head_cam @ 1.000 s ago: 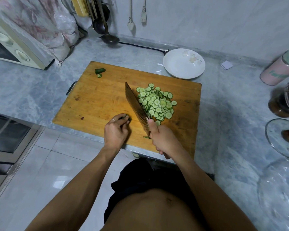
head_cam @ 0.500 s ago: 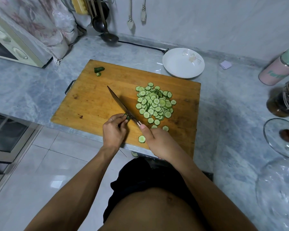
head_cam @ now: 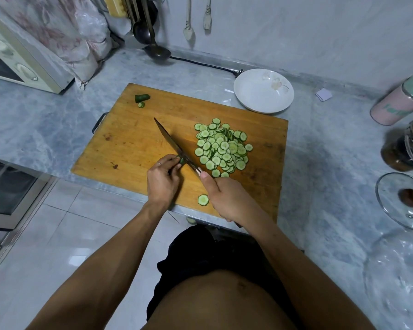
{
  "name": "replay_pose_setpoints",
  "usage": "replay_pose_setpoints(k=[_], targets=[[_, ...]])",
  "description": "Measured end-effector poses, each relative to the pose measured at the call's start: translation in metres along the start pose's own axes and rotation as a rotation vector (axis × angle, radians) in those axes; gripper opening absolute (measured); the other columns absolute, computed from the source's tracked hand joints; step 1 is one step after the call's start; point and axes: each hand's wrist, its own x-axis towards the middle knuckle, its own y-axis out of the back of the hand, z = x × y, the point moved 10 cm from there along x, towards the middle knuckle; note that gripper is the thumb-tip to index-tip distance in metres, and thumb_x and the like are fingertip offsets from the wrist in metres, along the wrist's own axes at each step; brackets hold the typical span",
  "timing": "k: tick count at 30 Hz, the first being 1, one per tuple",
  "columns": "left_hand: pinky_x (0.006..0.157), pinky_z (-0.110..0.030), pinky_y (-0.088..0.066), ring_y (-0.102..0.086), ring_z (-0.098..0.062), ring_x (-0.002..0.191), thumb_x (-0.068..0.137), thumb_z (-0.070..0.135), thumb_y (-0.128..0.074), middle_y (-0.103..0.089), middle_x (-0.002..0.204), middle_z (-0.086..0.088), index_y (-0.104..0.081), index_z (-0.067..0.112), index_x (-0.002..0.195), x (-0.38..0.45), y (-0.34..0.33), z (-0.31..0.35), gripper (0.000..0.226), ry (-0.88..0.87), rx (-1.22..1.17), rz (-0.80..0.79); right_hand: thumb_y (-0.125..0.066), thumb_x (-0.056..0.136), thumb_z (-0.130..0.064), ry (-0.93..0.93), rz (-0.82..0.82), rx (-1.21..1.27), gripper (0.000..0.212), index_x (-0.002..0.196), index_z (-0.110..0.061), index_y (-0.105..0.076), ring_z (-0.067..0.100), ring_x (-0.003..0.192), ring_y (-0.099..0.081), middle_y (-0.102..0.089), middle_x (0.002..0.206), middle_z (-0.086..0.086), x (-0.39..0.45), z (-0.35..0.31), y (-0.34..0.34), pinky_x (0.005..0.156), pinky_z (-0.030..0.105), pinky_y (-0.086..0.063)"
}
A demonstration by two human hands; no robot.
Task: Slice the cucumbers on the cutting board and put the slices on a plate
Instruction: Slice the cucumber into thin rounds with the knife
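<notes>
- The knife [head_cam: 174, 146] now lies low across the middle of the cutting board [head_cam: 134, 148], its edge against the tiny green cucumber stub [head_cam: 182, 161]; a second ago the blade stood steeper and closer to the slice pile, so another cut has come down on the last bit.
- The left hand [head_cam: 161, 181] has its fingers curled tight and pinches that stub near the board's front edge; barely any green shows past the fingertips.
- The right hand [head_cam: 227, 198] is wrapped round the knife handle, thumb laid along the blade's heel.
- One loose slice [head_cam: 203, 200] sits at the front edge of the board, just beside the right hand; it was not there a second ago and appeared half a second ago, having apparently rolled away from the pile.
- The heap of slices [head_cam: 222, 147] covers the right half of the board, its shape much as before.
- A cut-off cucumber end [head_cam: 142, 98] and a small round by it rest at the board's far left corner, unmoved.
- The white plate [head_cam: 264, 91] stands on the counter just off the board's far right corner and holds no slices yet.
- My reading: slicing is almost finished, since the stub is too short to hold safely for many more cuts. What remains is moving the slices to the plate, stray one included.
</notes>
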Motion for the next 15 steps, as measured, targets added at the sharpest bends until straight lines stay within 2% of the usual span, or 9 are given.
replay_pose_setpoints(k=[2,5,7,9,11,13,15], targets=[[0.086,-0.012,-0.044,-0.067,-0.022,0.089,0.083,-0.008,-0.064,-0.072,0.103,-0.01,-0.075,-0.002,0.099,0.0064,-0.001,-0.0016,0.02,-0.001,-0.003,0.001,-0.021,0.106,-0.052,0.002,0.011,-0.008,0.067,0.058,-0.01,-0.042,0.023,0.053,-0.048,-0.044,0.054,0.006,0.0044,-0.0021,0.0028,0.065,0.041,-0.048],[0.087,-0.012,-0.044,-0.067,-0.022,0.089,0.082,-0.008,-0.063,-0.072,0.103,-0.011,-0.075,-0.002,0.098,0.0104,-0.0018,-0.005,0.021,0.005,-0.011,0.002,-0.021,0.106,-0.053,-0.006,0.004,-0.002,0.068,0.058,-0.009,-0.043,0.024,0.052,-0.048,-0.044,0.053,0.007,0.0086,-0.0016,0.003,0.071,0.048,-0.055],[0.087,-0.008,-0.043,-0.067,-0.022,0.09,0.082,-0.01,-0.063,-0.072,0.103,-0.011,-0.075,-0.002,0.098,0.0113,-0.0021,-0.0072,0.022,0.009,-0.016,0.003,-0.021,0.105,-0.054,-0.023,-0.009,0.003,0.069,0.059,-0.009,-0.044,0.024,0.054,-0.049,-0.045,0.054,0.006,0.0097,0.0002,0.0021,0.072,0.05,-0.056],[0.087,-0.002,-0.04,-0.066,-0.02,0.089,0.081,-0.012,-0.062,-0.072,0.102,-0.012,-0.075,-0.003,0.098,0.0118,-0.0021,-0.0083,0.023,0.018,-0.019,0.004,-0.021,0.105,-0.055,-0.024,-0.016,0.008,0.068,0.059,-0.01,-0.043,0.024,0.055,-0.049,-0.043,0.054,0.005,0.0093,-0.0003,0.0013,0.069,0.047,-0.054],[0.087,0.001,-0.038,-0.066,-0.018,0.088,0.08,-0.013,-0.062,-0.072,0.102,-0.013,-0.075,-0.004,0.097,0.0126,-0.0021,-0.009,0.023,0.03,-0.024,0.002,-0.022,0.105,-0.054,-0.013,-0.014,-0.002,0.066,0.058,-0.011,-0.039,0.021,0.052,-0.045,-0.04,0.053,0.004,0.0082,-0.0025,0.0013,0.065,0.041,-0.047],[0.086,0.002,-0.037,-0.064,-0.014,0.086,0.079,-0.014,-0.062,-0.072,0.102,-0.013,-0.075,-0.004,0.097,0.0131,-0.0031,-0.0094,0.024,0.032,-0.027,-0.004,-0.022,0.106,-0.052,-0.009,-0.016,0.003,0.066,0.057,-0.011,-0.037,0.021,0.05,-0.043,-0.039,0.052,0.005,0.007,-0.0041,0.0026,0.064,0.042,-0.045],[0.087,0.002,-0.038,-0.064,-0.013,0.086,0.078,-0.015,-0.062,-0.072,0.102,-0.013,-0.075,-0.005,0.096,0.0135,-0.003,-0.0098,0.025,0.038,-0.035,-0.008,-0.021,0.106,-0.052,-0.012,-0.029,0.017,0.066,0.056,-0.011,-0.036,0.022,0.048,-0.043,-0.038,0.048,0.005,0.0067,-0.005,0.0029,0.065,0.046,-0.05]])
